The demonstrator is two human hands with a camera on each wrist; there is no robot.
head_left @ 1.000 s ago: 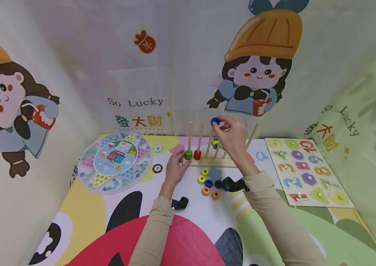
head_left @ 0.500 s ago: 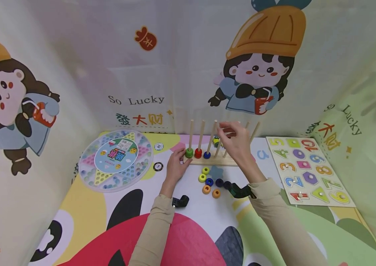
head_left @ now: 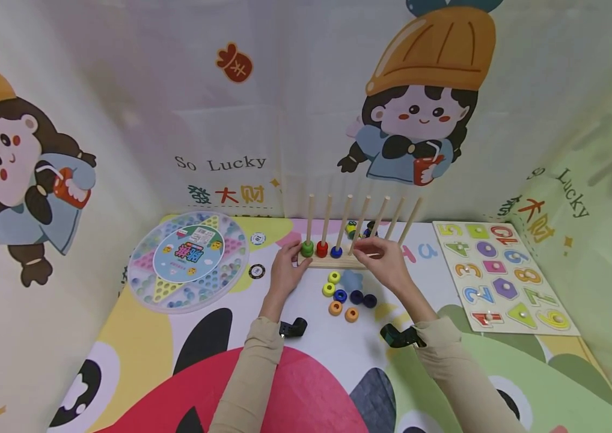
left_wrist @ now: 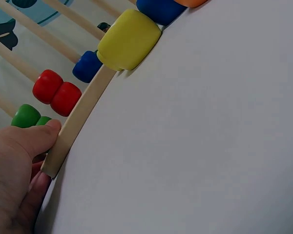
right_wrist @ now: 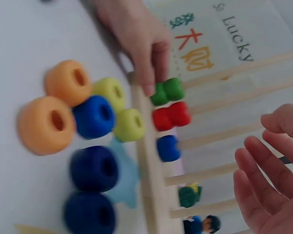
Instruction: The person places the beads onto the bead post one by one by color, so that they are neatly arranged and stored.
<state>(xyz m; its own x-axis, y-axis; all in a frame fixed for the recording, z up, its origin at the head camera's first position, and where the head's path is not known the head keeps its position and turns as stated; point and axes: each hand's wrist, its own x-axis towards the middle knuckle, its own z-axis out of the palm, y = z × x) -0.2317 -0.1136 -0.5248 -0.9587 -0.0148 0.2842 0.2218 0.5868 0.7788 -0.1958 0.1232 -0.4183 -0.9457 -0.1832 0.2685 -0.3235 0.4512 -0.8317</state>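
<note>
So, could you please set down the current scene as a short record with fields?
Left hand: grips the left end of the wooden rack
Right hand: fingers relaxed, holding nothing visible
Threaded: two green beads, two red beads, one blue bead, each colour on a separate peg
Loose: two yellow beads, two orange beads, one loose blue bead, two dark blue beads
Far left: round game board
Far right: number puzzle board

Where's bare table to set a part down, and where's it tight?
Bare: the table between the two sleeves, on the near side of the loose beads; also the strip between the right hand and the number board. Crowded: just in front of the rack, where those beads cluster.
</note>
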